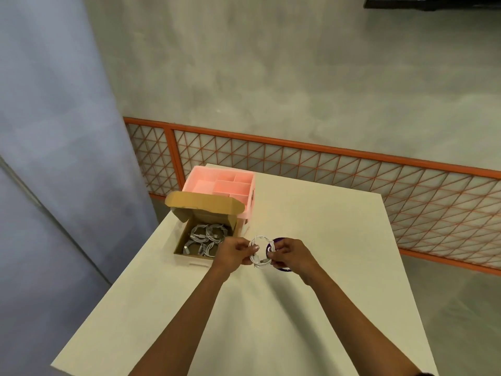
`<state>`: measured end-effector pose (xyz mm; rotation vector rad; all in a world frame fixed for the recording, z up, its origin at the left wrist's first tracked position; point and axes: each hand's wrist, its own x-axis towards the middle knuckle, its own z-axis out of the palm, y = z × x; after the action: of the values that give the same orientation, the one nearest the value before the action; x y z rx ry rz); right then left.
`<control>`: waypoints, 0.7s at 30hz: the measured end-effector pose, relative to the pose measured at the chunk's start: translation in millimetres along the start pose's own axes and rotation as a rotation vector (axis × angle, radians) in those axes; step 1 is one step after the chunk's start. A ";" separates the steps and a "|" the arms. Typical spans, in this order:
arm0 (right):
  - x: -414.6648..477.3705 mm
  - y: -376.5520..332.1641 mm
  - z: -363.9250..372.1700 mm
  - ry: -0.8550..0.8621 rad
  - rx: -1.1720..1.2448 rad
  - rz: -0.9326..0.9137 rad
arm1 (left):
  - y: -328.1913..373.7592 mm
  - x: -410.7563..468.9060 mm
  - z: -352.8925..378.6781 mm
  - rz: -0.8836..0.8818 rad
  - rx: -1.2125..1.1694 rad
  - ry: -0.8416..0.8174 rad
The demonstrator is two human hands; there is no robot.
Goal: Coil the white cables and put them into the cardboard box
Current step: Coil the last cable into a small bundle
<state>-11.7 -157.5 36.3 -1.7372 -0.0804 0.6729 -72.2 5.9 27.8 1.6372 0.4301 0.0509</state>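
Both hands are being held above the table (298,308), the left hand (233,253) and right hand (291,255) each pinching one side of a coiled cable (260,252), just right of the box (195,260). Several coils (206,237) are already lying in the box, so the task is being judged far along, with this coil not yet placed inside. Its loop is being held facing the camera, long axis apparently running near to far, plug ends at the near edge.
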 end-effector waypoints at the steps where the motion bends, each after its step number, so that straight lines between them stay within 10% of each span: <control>1: 4.2 1.1 6.2 0.002 -0.010 0.010 | -2.0 2.2 -6.6 -0.017 0.009 -0.012; 21: 88.1 -0.2 173.5 0.350 -0.085 0.085 | -47.5 79.2 -156.0 -0.152 0.101 0.040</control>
<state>-20.9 28.8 -19.2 -1.9251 0.2114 0.4228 -54.9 180.8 -16.6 1.6995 0.5950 -0.0530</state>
